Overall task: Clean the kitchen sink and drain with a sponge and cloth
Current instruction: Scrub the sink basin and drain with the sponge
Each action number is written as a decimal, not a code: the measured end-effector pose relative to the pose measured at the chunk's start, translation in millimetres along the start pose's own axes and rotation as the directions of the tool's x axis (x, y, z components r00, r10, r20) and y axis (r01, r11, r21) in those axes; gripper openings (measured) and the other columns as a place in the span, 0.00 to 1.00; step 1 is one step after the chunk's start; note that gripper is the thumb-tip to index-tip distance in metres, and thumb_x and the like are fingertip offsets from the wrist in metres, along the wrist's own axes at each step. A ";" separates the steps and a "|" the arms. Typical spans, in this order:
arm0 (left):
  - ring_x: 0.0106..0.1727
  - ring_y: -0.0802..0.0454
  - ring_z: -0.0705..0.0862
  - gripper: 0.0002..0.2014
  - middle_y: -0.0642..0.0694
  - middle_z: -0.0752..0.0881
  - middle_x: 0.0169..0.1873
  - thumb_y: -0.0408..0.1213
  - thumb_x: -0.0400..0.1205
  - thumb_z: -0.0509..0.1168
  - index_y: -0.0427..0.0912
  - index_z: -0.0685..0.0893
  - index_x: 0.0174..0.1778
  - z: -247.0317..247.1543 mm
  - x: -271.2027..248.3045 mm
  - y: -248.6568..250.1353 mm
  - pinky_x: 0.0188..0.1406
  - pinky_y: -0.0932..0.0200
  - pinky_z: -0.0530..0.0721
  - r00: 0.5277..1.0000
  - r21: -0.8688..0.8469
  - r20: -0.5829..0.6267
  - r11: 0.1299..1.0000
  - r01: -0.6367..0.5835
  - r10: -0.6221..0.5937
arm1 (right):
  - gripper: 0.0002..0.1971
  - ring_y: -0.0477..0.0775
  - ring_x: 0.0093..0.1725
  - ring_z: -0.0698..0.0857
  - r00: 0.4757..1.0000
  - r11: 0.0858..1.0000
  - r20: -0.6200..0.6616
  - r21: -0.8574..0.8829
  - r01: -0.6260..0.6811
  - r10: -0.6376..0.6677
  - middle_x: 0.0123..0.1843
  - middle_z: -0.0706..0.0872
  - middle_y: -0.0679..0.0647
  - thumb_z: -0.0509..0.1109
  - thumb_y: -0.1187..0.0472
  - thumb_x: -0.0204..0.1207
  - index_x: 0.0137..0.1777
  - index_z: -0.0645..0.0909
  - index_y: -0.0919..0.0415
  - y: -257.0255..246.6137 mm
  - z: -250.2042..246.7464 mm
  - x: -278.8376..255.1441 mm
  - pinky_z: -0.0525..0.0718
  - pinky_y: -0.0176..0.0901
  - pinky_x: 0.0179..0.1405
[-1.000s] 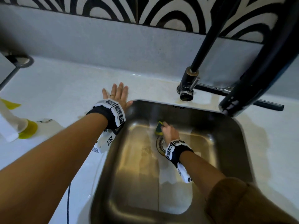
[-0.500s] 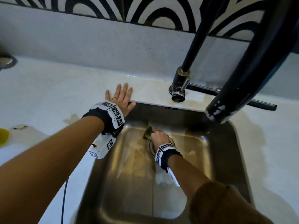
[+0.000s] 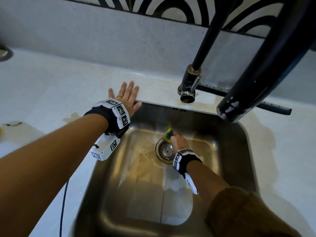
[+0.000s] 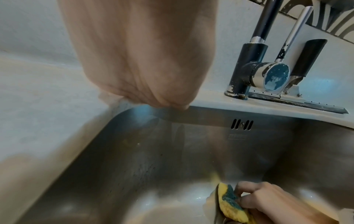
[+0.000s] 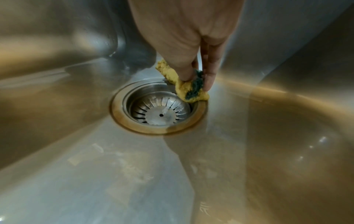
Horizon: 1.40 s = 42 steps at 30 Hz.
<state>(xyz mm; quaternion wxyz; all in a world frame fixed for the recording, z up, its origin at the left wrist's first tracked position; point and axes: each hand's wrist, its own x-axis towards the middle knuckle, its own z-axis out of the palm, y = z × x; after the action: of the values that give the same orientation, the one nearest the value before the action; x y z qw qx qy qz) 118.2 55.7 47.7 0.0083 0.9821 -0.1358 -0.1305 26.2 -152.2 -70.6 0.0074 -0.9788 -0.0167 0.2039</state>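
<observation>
White speckled tabletop (image 3: 51, 86) surrounds a square stainless-steel sink basin (image 3: 119, 177), with a grey upstand and black-and-white arched tiles behind it. A black swivel tap with chipped paint (image 3: 189, 86) stands on the rear ledge, and a long black bar lies behind it.

Down in the basin, the right hand (image 3: 179, 140) pinches a folded yellow sponge with a dark green scouring face (image 5: 188, 87) between thumb and fingers, its grip clamped on the sponge. The sponge's lower fold touches the far edge of the round steel drain with its slotted strainer basket (image 5: 159, 112), whose outer ring carries a brownish stain. The left hand (image 3: 126, 98) lies flat at the sink's rear left corner, fingers straight and spread (a ring shows on one), holding nothing. No cloth is visible in any view.

Judging from this, the scrubbing of the drain ring is under way and most of the stain remains. The sponge is held by a narrow pinch and is bent double, so a hard stroke could twist it out of the fingers or let it skid across the wet steel. Fingertips (image 5: 209, 82) sit close to the strainer slots and could catch there. The bracing palm could slide if the ledge is wet, though I cannot tell whether it is.
</observation>
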 end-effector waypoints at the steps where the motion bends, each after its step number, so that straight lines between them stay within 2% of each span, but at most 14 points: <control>1: 0.84 0.48 0.36 0.30 0.49 0.36 0.83 0.51 0.88 0.43 0.49 0.39 0.84 0.6 0.7 -0.4 0.80 0.32 0.40 1.000 0.002 -0.005 1.000 0.000 0.000 | 0.15 0.64 0.68 0.75 1.000 1.000 -0.005 0.012 -0.008 0.008 0.70 0.74 0.64 0.59 0.71 0.81 0.65 0.77 0.71 2.4 2.4 -1.3 0.78 0.52 0.60; 4: 0.84 0.48 0.36 0.30 0.49 0.36 0.83 0.51 0.88 0.43 0.49 0.39 0.84 1.5 2.0 -1.7 0.79 0.31 0.40 1.000 0.010 -0.013 1.000 -0.001 0.001 | 0.15 0.65 0.68 0.74 0.999 0.999 0.004 0.002 -0.042 0.042 0.69 0.75 0.64 0.58 0.72 0.80 0.64 0.78 0.71 9.7 6.7 -3.2 0.79 0.52 0.61; 8: 0.84 0.48 0.36 0.30 0.50 0.35 0.83 0.52 0.88 0.43 0.49 0.39 0.84 0.8 2.3 -1.0 0.79 0.32 0.39 1.000 0.005 0.001 1.000 0.002 -0.002 | 0.17 0.65 0.70 0.73 0.993 0.994 0.040 -0.004 -0.110 0.110 0.73 0.71 0.64 0.55 0.73 0.81 0.67 0.76 0.69 25.1 5.0 -7.1 0.77 0.53 0.65; 13: 0.84 0.49 0.35 0.30 0.50 0.34 0.83 0.52 0.88 0.42 0.49 0.38 0.84 -1.0 1.6 -1.3 0.79 0.32 0.39 1.000 -0.006 0.013 1.000 0.002 -0.002 | 0.17 0.64 0.71 0.72 0.986 0.987 0.043 -0.003 -0.160 0.160 0.74 0.69 0.62 0.53 0.72 0.82 0.67 0.76 0.68 42.4 6.7 -16.9 0.77 0.53 0.64; 18: 0.84 0.49 0.35 0.30 0.50 0.34 0.83 0.52 0.88 0.42 0.49 0.38 0.83 -1.9 1.5 -1.8 0.79 0.32 0.38 1.000 -0.006 0.028 1.000 -0.003 0.003 | 0.16 0.65 0.70 0.74 0.973 0.974 0.053 0.028 -0.224 0.223 0.72 0.72 0.64 0.53 0.70 0.83 0.65 0.77 0.68 41.6 6.1 -20.5 0.77 0.53 0.64; 22: 0.84 0.47 0.35 0.31 0.48 0.34 0.83 0.53 0.88 0.42 0.48 0.37 0.83 -4.2 -0.1 0.6 0.79 0.33 0.38 0.999 0.037 0.042 0.999 -0.003 0.001 | 0.16 0.66 0.71 0.71 0.961 0.960 0.069 0.076 -0.271 0.266 0.74 0.69 0.62 0.55 0.69 0.82 0.65 0.78 0.70 34.5 5.1 -19.3 0.76 0.56 0.65; 24: 0.84 0.47 0.36 0.32 0.47 0.35 0.83 0.54 0.87 0.41 0.46 0.38 0.84 -4.9 -1.7 2.2 0.80 0.35 0.37 1.000 0.061 0.025 0.998 -0.005 0.004 | 0.15 0.67 0.71 0.71 0.954 0.949 0.054 0.103 -0.300 0.295 0.73 0.71 0.62 0.57 0.67 0.82 0.64 0.79 0.70 32.1 4.4 -20.0 0.76 0.56 0.64; 27: 0.84 0.49 0.36 0.32 0.46 0.36 0.83 0.54 0.87 0.40 0.43 0.40 0.84 -7.0 -3.8 5.3 0.81 0.38 0.35 0.999 0.094 -0.027 0.995 -0.023 0.026 | 0.16 0.67 0.71 0.72 0.957 0.951 0.047 0.109 -0.290 0.287 0.73 0.72 0.65 0.54 0.73 0.82 0.66 0.77 0.70 31.5 0.1 -19.2 0.77 0.55 0.64; 29: 0.84 0.50 0.36 0.33 0.47 0.35 0.83 0.55 0.87 0.40 0.43 0.39 0.84 -7.5 -3.5 11.4 0.80 0.40 0.34 0.996 0.107 -0.067 0.993 -0.047 0.055 | 0.17 0.66 0.70 0.74 0.971 0.962 0.027 0.127 -0.240 0.238 0.77 0.68 0.62 0.54 0.73 0.82 0.68 0.76 0.69 27.8 1.1 -17.0 0.75 0.54 0.64; 32: 0.84 0.50 0.36 0.32 0.48 0.35 0.83 0.54 0.87 0.40 0.44 0.38 0.83 -4.7 0.2 27.5 0.81 0.42 0.35 0.995 0.054 -0.072 0.997 -0.062 0.066 | 0.20 0.67 0.71 0.71 0.983 0.973 0.002 0.140 -0.184 0.185 0.78 0.67 0.63 0.57 0.73 0.80 0.72 0.71 0.70 20.7 7.9 -15.2 0.74 0.54 0.66; 36: 0.84 0.49 0.33 0.33 0.47 0.32 0.82 0.54 0.87 0.39 0.43 0.34 0.83 2.8 1.0 43.7 0.81 0.40 0.35 0.997 0.009 0.010 0.997 -0.079 0.079 | 0.18 0.68 0.74 0.67 0.983 0.978 0.058 0.112 -0.177 0.172 0.77 0.66 0.62 0.55 0.72 0.82 0.71 0.72 0.72 28.2 11.6 -18.3 0.72 0.57 0.69; 39: 0.83 0.49 0.33 0.33 0.48 0.31 0.82 0.54 0.87 0.40 0.43 0.33 0.82 6.2 -1.4 45.6 0.80 0.39 0.34 0.997 0.007 -0.020 0.998 -0.069 0.070 | 0.17 0.68 0.73 0.70 0.985 0.981 0.063 0.100 -0.167 0.161 0.77 0.69 0.63 0.53 0.71 0.83 0.69 0.74 0.72 39.7 14.5 -16.6 0.72 0.57 0.69; 42: 0.84 0.48 0.33 0.33 0.48 0.32 0.82 0.54 0.87 0.40 0.43 0.34 0.83 8.2 -2.1 45.5 0.80 0.39 0.35 0.997 0.022 -0.040 0.998 -0.060 0.060 | 0.17 0.69 0.73 0.69 0.984 0.985 0.074 0.060 -0.165 0.160 0.79 0.65 0.61 0.53 0.73 0.82 0.67 0.76 0.72 45.2 14.7 -16.9 0.73 0.57 0.68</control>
<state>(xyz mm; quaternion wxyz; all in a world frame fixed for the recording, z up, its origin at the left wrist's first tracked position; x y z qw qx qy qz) 102.0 12.7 42.7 0.0049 0.9800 -0.1664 -0.1087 6.1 -197.8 -78.3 0.0227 -0.9685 0.0696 0.2379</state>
